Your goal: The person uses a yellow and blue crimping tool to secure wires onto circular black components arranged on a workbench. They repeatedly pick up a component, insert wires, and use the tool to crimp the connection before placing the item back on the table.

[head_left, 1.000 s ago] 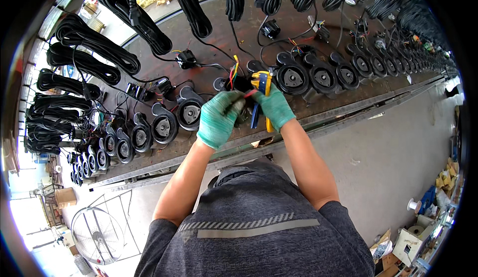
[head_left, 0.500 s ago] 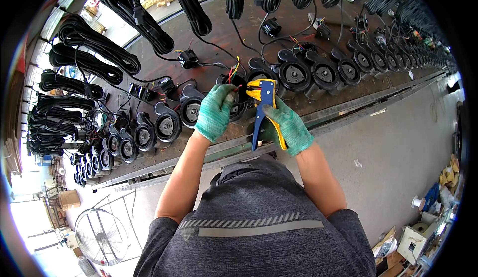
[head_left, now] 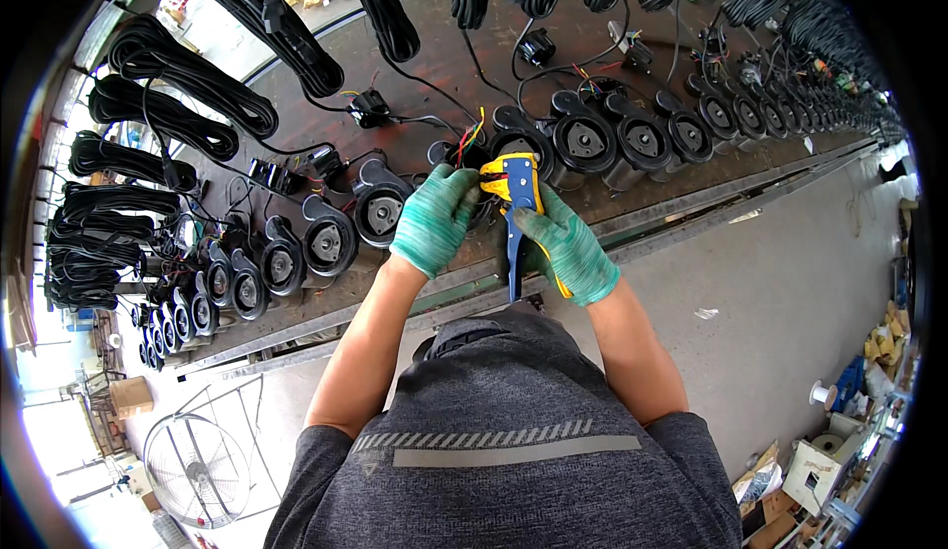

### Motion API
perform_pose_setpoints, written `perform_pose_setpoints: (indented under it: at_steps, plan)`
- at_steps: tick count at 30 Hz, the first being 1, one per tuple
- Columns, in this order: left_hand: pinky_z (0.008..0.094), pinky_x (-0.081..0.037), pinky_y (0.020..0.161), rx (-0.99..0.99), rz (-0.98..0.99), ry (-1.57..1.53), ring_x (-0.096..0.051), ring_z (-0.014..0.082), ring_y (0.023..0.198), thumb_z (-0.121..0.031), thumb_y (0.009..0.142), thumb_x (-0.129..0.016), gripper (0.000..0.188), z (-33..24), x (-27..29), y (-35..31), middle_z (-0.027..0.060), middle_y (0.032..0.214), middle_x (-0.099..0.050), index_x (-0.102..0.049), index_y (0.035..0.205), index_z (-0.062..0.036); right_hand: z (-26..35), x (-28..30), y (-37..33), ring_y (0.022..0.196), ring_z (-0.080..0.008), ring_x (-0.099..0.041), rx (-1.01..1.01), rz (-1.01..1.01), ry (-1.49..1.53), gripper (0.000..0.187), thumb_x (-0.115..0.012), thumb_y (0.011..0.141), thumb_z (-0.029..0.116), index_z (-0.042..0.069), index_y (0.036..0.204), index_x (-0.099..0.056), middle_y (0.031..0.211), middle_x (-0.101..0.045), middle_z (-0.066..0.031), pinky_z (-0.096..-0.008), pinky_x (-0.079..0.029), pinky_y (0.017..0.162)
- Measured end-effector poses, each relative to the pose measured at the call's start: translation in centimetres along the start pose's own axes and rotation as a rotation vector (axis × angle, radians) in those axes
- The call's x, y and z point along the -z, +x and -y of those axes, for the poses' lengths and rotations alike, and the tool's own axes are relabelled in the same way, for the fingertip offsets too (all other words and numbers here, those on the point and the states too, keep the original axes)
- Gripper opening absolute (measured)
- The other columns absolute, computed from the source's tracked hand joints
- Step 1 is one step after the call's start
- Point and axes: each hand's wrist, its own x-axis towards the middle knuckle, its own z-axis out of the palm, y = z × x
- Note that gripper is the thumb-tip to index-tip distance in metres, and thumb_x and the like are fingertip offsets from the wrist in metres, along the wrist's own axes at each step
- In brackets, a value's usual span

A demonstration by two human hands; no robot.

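Note:
My right hand (head_left: 573,253), in a green knit glove, is wrapped round the handles of a blue-and-yellow wire stripper (head_left: 523,198). The handles look nearly squeezed together. Its yellow jaws touch the fingertips of my left hand (head_left: 434,218), also gloved in green, which is closed in a pinch on a thin wire. The wire's end is hidden at the jaws. Just beyond these fingers, red, yellow and green wires (head_left: 472,139) stick up. Under the hands, a round black blower housing (head_left: 479,215) is mostly covered.
A row of black blower housings (head_left: 329,243) lines the near edge of the brown workbench (head_left: 434,85). Behind lie small black switch boxes (head_left: 369,109) and bundled black power cords (head_left: 193,70). On the floor at left stands a large fan (head_left: 197,470); a white spool (head_left: 822,394) is at right.
The stripper has moved left so its jaws meet my left fingertips, and its handles have come closer together. The red wire end seen earlier is now hidden.

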Motion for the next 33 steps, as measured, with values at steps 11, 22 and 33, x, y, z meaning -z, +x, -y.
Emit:
perform_pose_setpoints:
  at_steps: [11,22,33]
  plan:
    - [0.0446,-0.055,0.079,0.000,-0.007,0.048,-0.067,0.0406,0.092,-0.010,0.100,-0.064,0.022,0.0,-0.1,-0.2,0.0195,0.106,-0.065,-0.068,0.119,-0.0017,0.1,-0.5,-0.3,0.088,-0.0084,-0.061,-0.053,-0.002,0.071,0.041,-0.065,0.103,0.024,0.008,0.138,-0.054,0.103,-0.065,0.0001,-0.0253,-0.052,0.078]
    - [0.0503,-0.056,0.074,0.022,0.079,0.109,-0.067,0.0428,0.091,-0.012,0.096,-0.063,0.021,-0.9,0.6,0.2,0.0175,0.103,-0.064,-0.068,0.117,-0.0087,-0.2,0.4,-0.2,0.094,-0.0085,-0.061,-0.045,0.005,-0.013,0.042,-0.064,0.103,0.021,0.008,0.141,-0.054,0.110,-0.064,-0.0007,-0.0259,-0.052,0.084]
    - [0.0466,-0.055,0.077,-0.023,0.109,0.145,-0.067,0.0413,0.090,-0.009,0.094,-0.068,0.023,-1.5,0.4,1.0,0.0178,0.100,-0.066,-0.068,0.117,-0.0035,-2.2,1.6,0.5,0.101,-0.0094,-0.062,-0.045,-0.084,0.118,0.051,-0.060,0.102,0.023,0.007,0.150,-0.049,0.116,-0.065,-0.0033,-0.0247,-0.050,0.092]
